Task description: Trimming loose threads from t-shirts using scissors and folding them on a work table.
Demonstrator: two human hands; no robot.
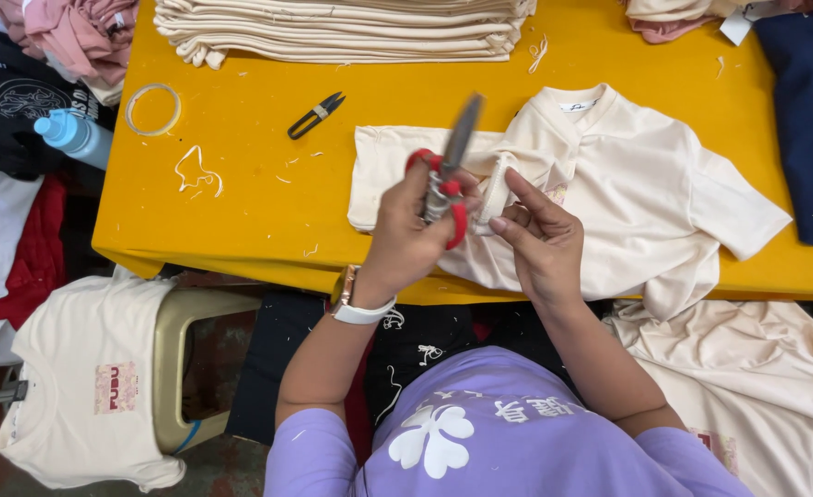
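My left hand (405, 241), with a white watch on its wrist, grips red-handled scissors (447, 171) whose blades point up and away. My right hand (540, 241) pinches the ribbed edge of a sleeve (494, 189) right beside the scissors. The sleeve belongs to a cream T-shirt (627, 193) that lies spread on the yellow table (241, 212), with its neck towards the far side.
Small black thread snips (315, 115) and a clear tape ring (152, 109) lie on the table at left. A stack of folded cream garments (342, 32) sits at the far edge. A blue bottle (72, 136), a stool with a cream shirt (84, 377) and more clothes surround the table.
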